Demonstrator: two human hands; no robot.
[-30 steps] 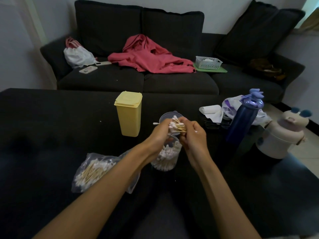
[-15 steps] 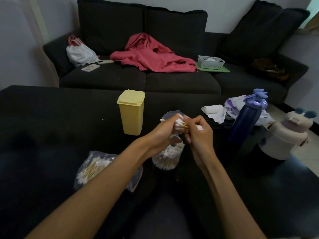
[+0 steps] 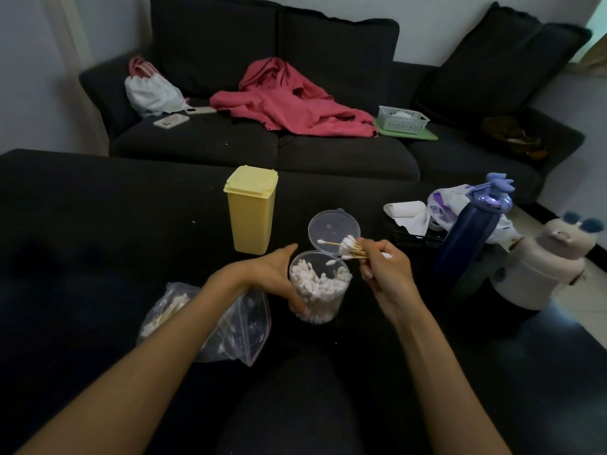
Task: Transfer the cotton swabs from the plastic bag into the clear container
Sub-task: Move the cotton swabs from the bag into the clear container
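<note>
- Right hand point(image 3: 382, 269) pinches a bundle of cotton swabs point(image 3: 351, 249) just above the clear container point(image 3: 320, 287), mid-table
- Left hand point(image 3: 279, 277) cups the container's side, steadying it
- Plastic bag point(image 3: 230, 326) lies near the front-left edge
- Best to tip the bundle upright, then lower it in

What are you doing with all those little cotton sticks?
A person is moving cotton swabs from a plastic bag into a clear container. The right hand pinches a small bunch of cotton swabs just above the open container, whose hinged lid is flipped back. The left hand cups the container's side to steady it. The container already looks nearly full, and some swabs remain in the bag under the left forearm.
</note>
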